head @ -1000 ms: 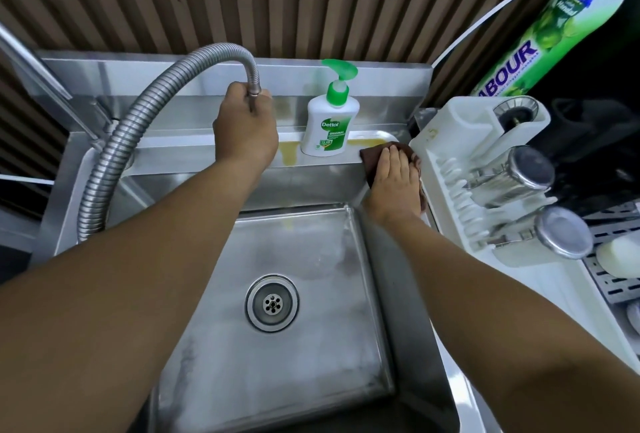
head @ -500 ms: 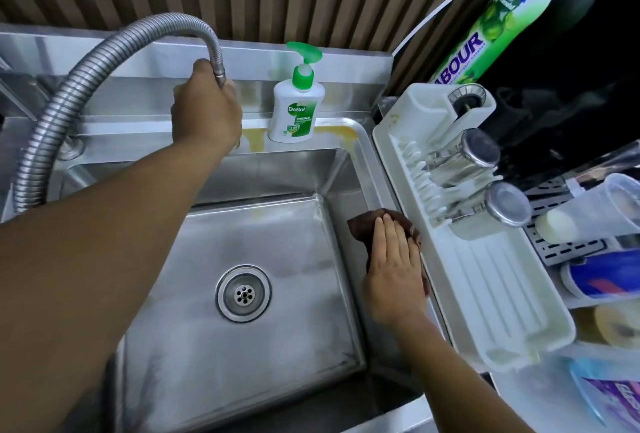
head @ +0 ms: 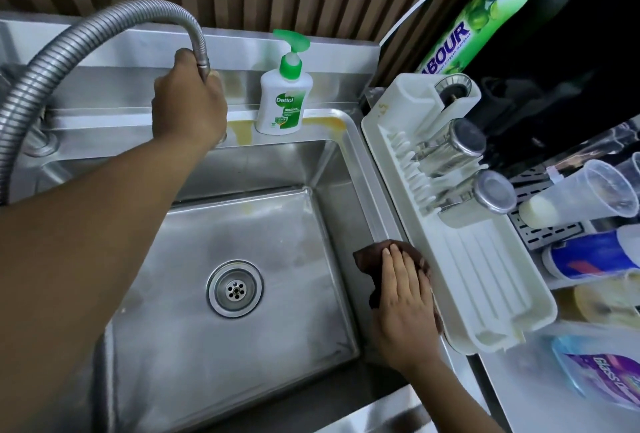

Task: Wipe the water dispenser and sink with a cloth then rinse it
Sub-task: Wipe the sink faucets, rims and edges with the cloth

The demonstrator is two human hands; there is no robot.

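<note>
A stainless steel sink (head: 263,238) with a round drain (head: 235,289) fills the middle. A ribbed metal faucet hose (head: 69,38) arches over from the left. My left hand (head: 188,103) is closed around the hose's spout end near the sink's back ledge. My right hand (head: 405,297) lies flat, pressing a dark brown cloth (head: 372,258) onto the sink's right rim, close to the front. Only the cloth's far and left edges show from under the palm.
A white Dettol pump bottle (head: 284,103) stands on the back ledge amid yellowish stains. A white plastic drying rack (head: 485,280) with two steel tumblers (head: 453,148) borders the right rim. Plastic cups, a green Harbour bottle (head: 474,13) and a blue packet crowd the right.
My right hand has slid the cloth along the right rim from the back corner toward the front. My left hand has kept its hold on the hose end.
</note>
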